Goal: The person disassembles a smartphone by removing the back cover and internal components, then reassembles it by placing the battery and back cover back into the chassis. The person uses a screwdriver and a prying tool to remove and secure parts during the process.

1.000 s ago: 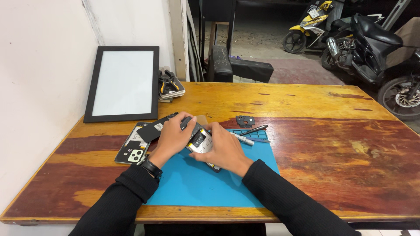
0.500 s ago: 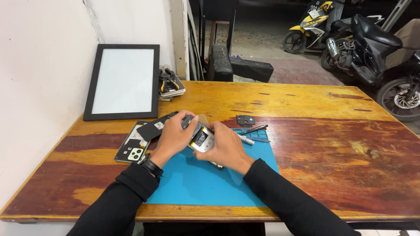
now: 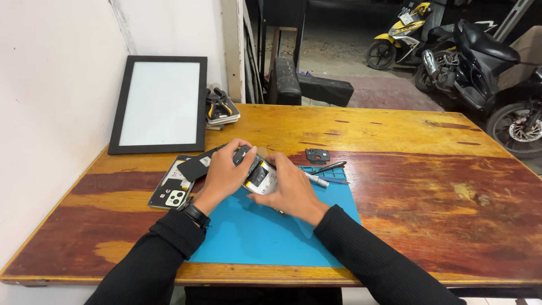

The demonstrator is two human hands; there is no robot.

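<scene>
White wall, worn wooden table (reddish), perhaps three parked scooters beyond.

Opened phone on mat, frame behind-left

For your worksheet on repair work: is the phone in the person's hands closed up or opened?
Opened: the phone shows bare inner parts between left hand and right hand.

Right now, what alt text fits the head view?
Both hands, left hand and right hand, grip an opened phone over a blue mat on a wooden table. A phone back cover, tweezers and a framed panel lie nearby.
</scene>
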